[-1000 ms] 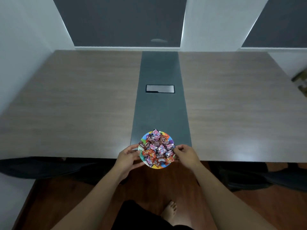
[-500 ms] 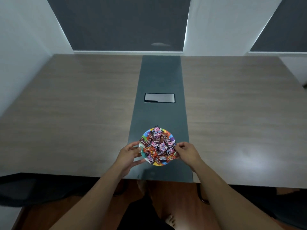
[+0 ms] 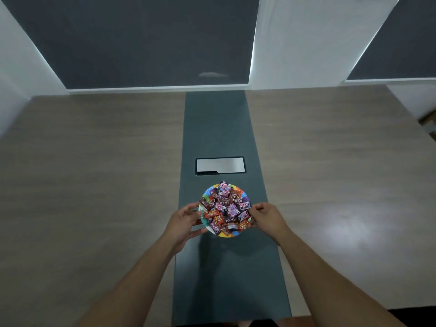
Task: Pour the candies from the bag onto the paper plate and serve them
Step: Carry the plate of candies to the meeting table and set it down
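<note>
A colourful paper plate (image 3: 228, 235) sits over the dark grey centre strip of the table, heaped with wrapped candies (image 3: 225, 208) in red, pink and brown. My left hand (image 3: 184, 220) grips the plate's left rim, thumb on top and fingers under it. My right hand (image 3: 266, 217) pinches the right rim. Whether the plate rests on the table or hovers just above it cannot be told. No candy bag is in view.
The large wooden table (image 3: 94, 185) has a dark centre strip (image 3: 231, 279) with a closed silver cable hatch (image 3: 220, 165) just beyond the plate. A white wall with dark window panels stands behind the far edge. The near table edge runs along the bottom.
Both hands have carried the plate forward from the near table edge, farther in over the centre strip and closer to the hatch. My view has moved in over the table too.
</note>
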A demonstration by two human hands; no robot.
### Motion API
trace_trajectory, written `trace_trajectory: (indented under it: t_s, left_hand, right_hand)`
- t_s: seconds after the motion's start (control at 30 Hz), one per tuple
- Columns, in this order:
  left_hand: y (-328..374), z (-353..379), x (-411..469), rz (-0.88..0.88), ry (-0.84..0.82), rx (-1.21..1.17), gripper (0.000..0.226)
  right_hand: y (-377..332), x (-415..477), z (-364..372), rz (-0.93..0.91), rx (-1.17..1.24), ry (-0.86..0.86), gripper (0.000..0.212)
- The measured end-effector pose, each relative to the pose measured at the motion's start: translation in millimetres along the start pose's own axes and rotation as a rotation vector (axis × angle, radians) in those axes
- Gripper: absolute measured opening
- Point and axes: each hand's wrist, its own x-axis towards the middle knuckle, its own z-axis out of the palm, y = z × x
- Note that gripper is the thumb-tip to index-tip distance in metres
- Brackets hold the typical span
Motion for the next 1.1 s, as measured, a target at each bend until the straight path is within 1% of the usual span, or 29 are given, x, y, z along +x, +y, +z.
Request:
trace_trajectory:
  t_s: [0.13, 0.3, 0.43, 0.57, 0.8, 1.1]
  left_hand:
    - [28, -4, 42, -0.008, -0.012, 0.03, 0.029]
    - [54, -2, 93, -0.022, -0.005, 0.044, 0.027]
    - [66, 5, 134, -0.042, 0.046, 0.045, 0.024]
    - [74, 10, 178, -0.065, 0.088, 0.051, 0.024]
    - [73, 12, 254, -0.097, 0.155, 0.055, 0.029]
    - [58, 16, 311, -0.107, 0.178, 0.087, 0.029]
  right_hand:
    - [-19, 34, 8, -0.001, 0.008, 0.021, 0.019]
    - [-44, 81, 13, 0.022, -0.015, 0.003, 0.026]
    - [-56, 128, 15, 0.039, -0.06, -0.008, 0.03]
    - [-60, 175, 19, 0.053, -0.094, -0.021, 0.021]
    - [-53, 247, 33, 0.105, -0.098, -0.052, 0.026]
    - [-44, 294, 42, 0.098, -0.183, -0.009, 0.018]
